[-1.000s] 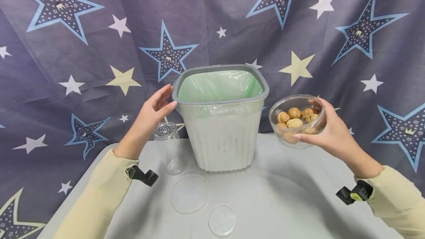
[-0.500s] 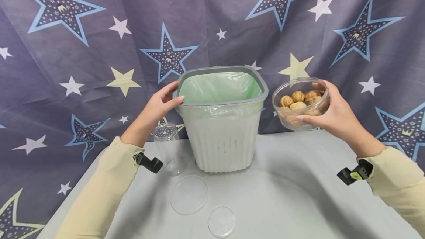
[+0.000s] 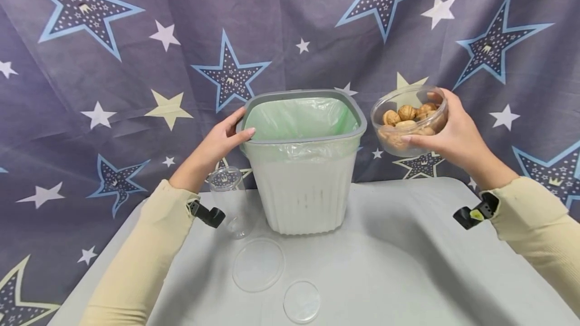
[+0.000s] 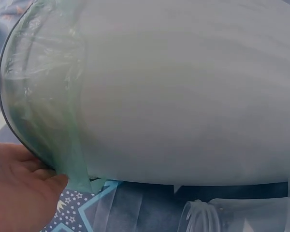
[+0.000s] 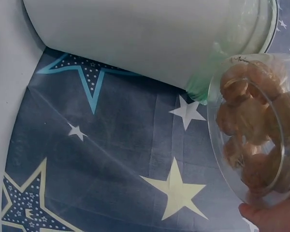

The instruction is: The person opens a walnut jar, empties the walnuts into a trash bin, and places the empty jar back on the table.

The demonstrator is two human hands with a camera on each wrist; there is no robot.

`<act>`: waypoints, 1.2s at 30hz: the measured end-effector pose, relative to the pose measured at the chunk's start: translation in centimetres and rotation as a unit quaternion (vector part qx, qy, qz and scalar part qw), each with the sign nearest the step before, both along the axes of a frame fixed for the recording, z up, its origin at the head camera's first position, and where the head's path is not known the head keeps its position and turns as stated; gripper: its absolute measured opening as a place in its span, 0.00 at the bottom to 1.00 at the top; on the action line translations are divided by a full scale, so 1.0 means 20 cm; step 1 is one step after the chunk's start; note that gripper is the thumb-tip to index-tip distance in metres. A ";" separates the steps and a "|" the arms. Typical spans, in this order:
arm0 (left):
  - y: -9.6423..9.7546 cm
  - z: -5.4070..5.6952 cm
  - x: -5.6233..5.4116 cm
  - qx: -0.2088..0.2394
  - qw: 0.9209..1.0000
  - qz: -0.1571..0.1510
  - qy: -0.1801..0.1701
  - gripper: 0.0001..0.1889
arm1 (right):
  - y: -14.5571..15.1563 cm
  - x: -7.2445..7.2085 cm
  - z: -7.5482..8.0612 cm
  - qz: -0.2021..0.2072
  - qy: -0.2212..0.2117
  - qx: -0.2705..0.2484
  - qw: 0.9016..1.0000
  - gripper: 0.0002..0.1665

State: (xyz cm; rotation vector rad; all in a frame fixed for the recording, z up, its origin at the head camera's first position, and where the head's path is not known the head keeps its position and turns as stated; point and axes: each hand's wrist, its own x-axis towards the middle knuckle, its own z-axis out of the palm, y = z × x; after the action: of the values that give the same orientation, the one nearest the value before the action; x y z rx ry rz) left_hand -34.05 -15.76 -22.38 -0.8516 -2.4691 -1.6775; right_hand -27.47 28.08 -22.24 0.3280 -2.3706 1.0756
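In the head view a pale trash can (image 3: 308,190) with a grey rim and a green plastic liner (image 3: 299,117) stands mid-table. My left hand (image 3: 217,142) grips its rim at the left corner, thumb toward the front. In the left wrist view that hand (image 4: 21,188) lies at the liner's folded edge. My right hand (image 3: 457,137) holds a clear round plastic container (image 3: 399,147) in the air, right of the can and about level with its rim. Several walnuts (image 3: 407,112) sit inside it. The container's far side is partly covered by my fingers.
A clear plastic jar (image 3: 228,200) stands close by the can's left side. Two clear round lids, a larger lid (image 3: 258,265) and a smaller lid (image 3: 301,302), lie on the white table (image 3: 385,275). A star-patterned cloth (image 3: 290,14) hangs behind.
My right hand has raised the container of walnuts. My left hand has moved slightly right, from beside the rim to gripping it. The can, jar and lids stay put.
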 end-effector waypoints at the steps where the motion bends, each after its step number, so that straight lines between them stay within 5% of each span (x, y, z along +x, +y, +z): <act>1: 0.00 0.00 0.00 -0.002 1.000 -0.005 0.000 0.39 | -0.01 -0.01 0.01 0.002 0.002 -0.001 1.000 0.61; 16: -0.02 0.00 -0.02 -0.024 1.000 -0.009 0.006 0.41 | -0.06 -0.12 0.09 0.001 0.044 0.006 0.999 0.63; 28: -0.02 0.01 -0.02 -0.025 1.000 0.000 0.004 0.40 | -0.10 -0.25 0.14 0.046 0.132 0.011 0.990 0.68; 36: -0.02 0.01 -0.02 -0.017 1.000 -0.004 0.011 0.41 | -0.11 -0.31 0.17 0.027 0.182 0.039 0.982 0.70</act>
State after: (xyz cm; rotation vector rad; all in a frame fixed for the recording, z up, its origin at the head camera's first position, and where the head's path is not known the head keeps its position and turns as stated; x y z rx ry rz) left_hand -34.42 -16.07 -22.23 -0.8802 -2.4912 -1.6245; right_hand -33.71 25.85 -18.78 0.5697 -2.0878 0.8633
